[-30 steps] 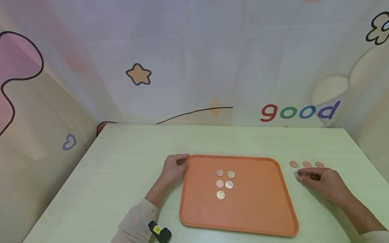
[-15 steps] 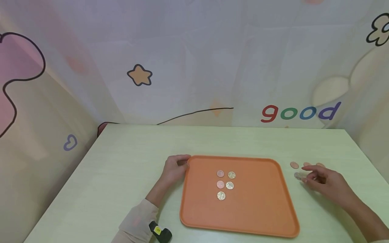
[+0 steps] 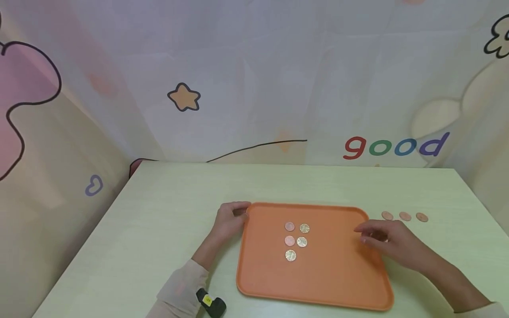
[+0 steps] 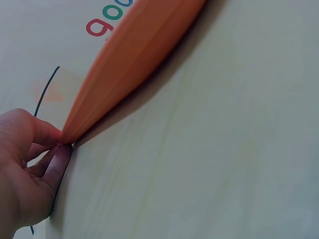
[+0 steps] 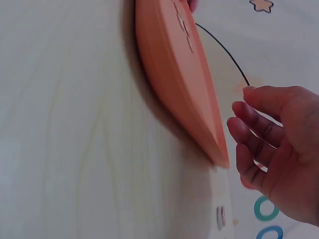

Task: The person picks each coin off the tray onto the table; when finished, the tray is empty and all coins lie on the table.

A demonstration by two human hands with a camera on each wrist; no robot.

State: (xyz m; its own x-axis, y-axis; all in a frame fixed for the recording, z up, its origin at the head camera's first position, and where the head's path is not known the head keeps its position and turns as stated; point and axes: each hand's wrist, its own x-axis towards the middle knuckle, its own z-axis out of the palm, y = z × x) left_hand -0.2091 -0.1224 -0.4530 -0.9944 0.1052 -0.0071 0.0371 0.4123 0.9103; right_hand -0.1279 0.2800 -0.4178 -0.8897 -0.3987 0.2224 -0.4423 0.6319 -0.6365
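In the head view an orange tray (image 3: 326, 282) lies on the table. My left hand (image 3: 230, 223) grips its far left corner between thumb and fingers. On the tray lie two pinkish coins (image 3: 290, 240) and three shiny pale gold coins (image 3: 301, 242). My right hand (image 3: 387, 240) hovers above the tray's right edge, fingers loosely bent. In the right wrist view no coin shows between those fingertips. Right of the tray are three copper-coloured coins (image 3: 405, 216) in a row. Coins (image 5: 220, 217) appear edge-on on the table in the right wrist view.
A pale wooden table (image 3: 171, 185) carries the tray. Behind it hangs a printed cloth backdrop (image 3: 254, 79) with a star and the word "good". A black device (image 3: 212, 304) sits on the left wrist.
My right hand lets go of a silvery coin on the table right of the tray, then moves left over the tray's edge. My left hand keeps its place at the corner.
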